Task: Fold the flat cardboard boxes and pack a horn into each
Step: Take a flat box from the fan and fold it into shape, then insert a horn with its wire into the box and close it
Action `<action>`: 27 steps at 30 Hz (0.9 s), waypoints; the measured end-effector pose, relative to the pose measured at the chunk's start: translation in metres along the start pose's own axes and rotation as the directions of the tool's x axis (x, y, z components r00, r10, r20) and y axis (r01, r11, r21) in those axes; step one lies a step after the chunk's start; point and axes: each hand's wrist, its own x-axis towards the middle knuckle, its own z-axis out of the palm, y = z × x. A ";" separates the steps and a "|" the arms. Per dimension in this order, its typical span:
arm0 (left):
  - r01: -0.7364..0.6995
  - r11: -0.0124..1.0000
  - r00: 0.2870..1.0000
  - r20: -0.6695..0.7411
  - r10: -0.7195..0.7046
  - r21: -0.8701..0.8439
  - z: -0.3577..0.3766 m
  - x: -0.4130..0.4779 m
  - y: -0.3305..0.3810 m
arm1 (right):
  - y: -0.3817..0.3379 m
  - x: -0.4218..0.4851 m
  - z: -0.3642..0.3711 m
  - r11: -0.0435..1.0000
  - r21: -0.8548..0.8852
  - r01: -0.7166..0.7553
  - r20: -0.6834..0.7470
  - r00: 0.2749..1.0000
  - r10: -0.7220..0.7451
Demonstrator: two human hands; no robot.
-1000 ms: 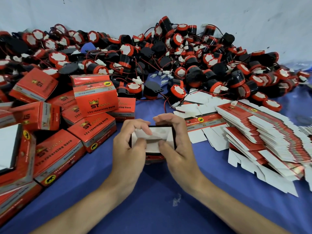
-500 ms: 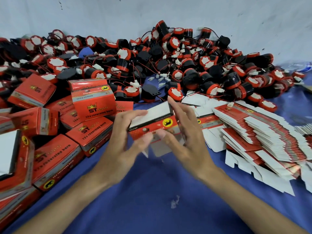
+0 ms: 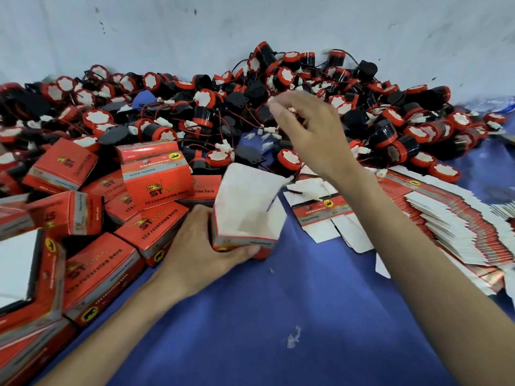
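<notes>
While the left hand [image 3: 200, 246] grips the open box [image 3: 245, 210] low on its near side, with the thumb along the front edge and the fingers curled round the left wall, the box stands upright on the blue tabletop [image 3: 278, 316]. Its white inside faces up and 1 flap is raised at the back. The right hand [image 3: 315, 135] hangs beyond the box, above the pile of horns [image 3: 284, 76]. Its fingers are bent downward and blurred, so I cannot tell whether they pinch anything. The horns are red and black with white faces, tangled in thin wires with white plugs, and they fill the space past both hands up to the pale wall [image 3: 250, 23]. To the left of the left hand lie the folded boxes [image 3: 156, 179], red with gold print, heaped at odd angles. Under and to the right of the right forearm, the flat boxes [image 3: 446, 218] lie fanned in a long stack, with a few loose ones just beside the open box.
</notes>
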 end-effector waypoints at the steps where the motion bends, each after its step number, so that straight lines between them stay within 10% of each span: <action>1: -0.033 0.999 0.997 0.070 0.031 0.030 -0.001 0.000 0.000 | 0.023 0.001 0.009 0.965 -0.207 -0.163 0.104 0.977 0.188; 4: -0.087 0.982 0.988 0.144 0.063 0.165 0.001 -0.002 0.000 | 0.071 -0.026 0.037 0.768 -0.567 -0.297 0.396 0.720 0.571; 10: -0.105 0.991 0.986 0.135 0.093 0.085 0.002 0.001 -0.005 | 0.079 -0.048 0.053 0.827 -0.499 -0.259 0.206 0.892 0.403; 17: 0.011 0.992 0.998 -0.059 -0.018 -0.129 0.003 -0.004 -0.006 | 0.066 -0.020 0.062 0.837 -0.407 -0.366 0.334 0.793 0.509; 22: 0.011 0.993 0.999 -0.045 -0.017 -0.120 0.004 -0.003 -0.009 | 0.050 -0.026 0.038 0.946 -0.042 -0.322 0.095 0.941 0.325; 27: 0.019 0.993 0.999 -0.038 -0.024 -0.116 0.004 -0.003 -0.010 | 0.029 -0.026 -0.009 0.873 0.330 -0.359 0.061 0.931 0.359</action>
